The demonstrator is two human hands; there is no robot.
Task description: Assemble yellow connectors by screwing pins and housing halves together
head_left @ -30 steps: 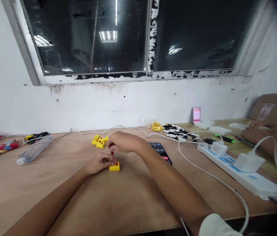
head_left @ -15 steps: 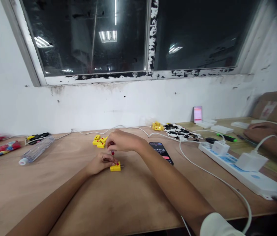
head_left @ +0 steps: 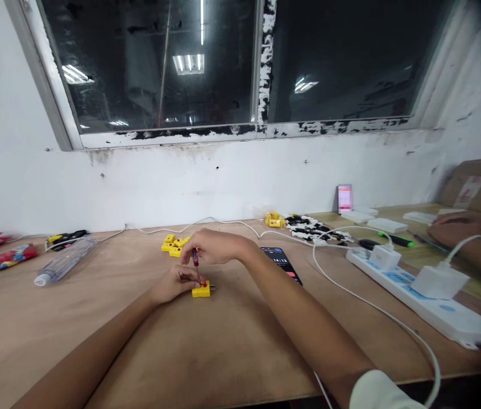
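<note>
A yellow plug [head_left: 200, 292] with a red spot on top lies on the table, its metal pins pointing right. My left hand [head_left: 175, 282] is closed at the plug's left end, fingertips pressed on it near the screwdriver's tip. From above, my right hand [head_left: 210, 246] grips the handle of a small screwdriver [head_left: 196, 260], which stands nearly upright with its tip down at the plug's top. The tip itself is hidden by the left fingers. Just behind my hands sits a group of several yellow plugs [head_left: 174, 245] with red spots.
A phone [head_left: 281, 262] showing a timer lies right of my forearm. Further right are a white power strip [head_left: 419, 301] with chargers, trailing cables and another person's hand [head_left: 457, 224]. A clear bottle-like tube [head_left: 65, 262] and colourful packets [head_left: 4, 261] are at left.
The fingers of my right hand have shifted on the screwdriver, and more of its handle shows. The plug and my left hand stay in place.
</note>
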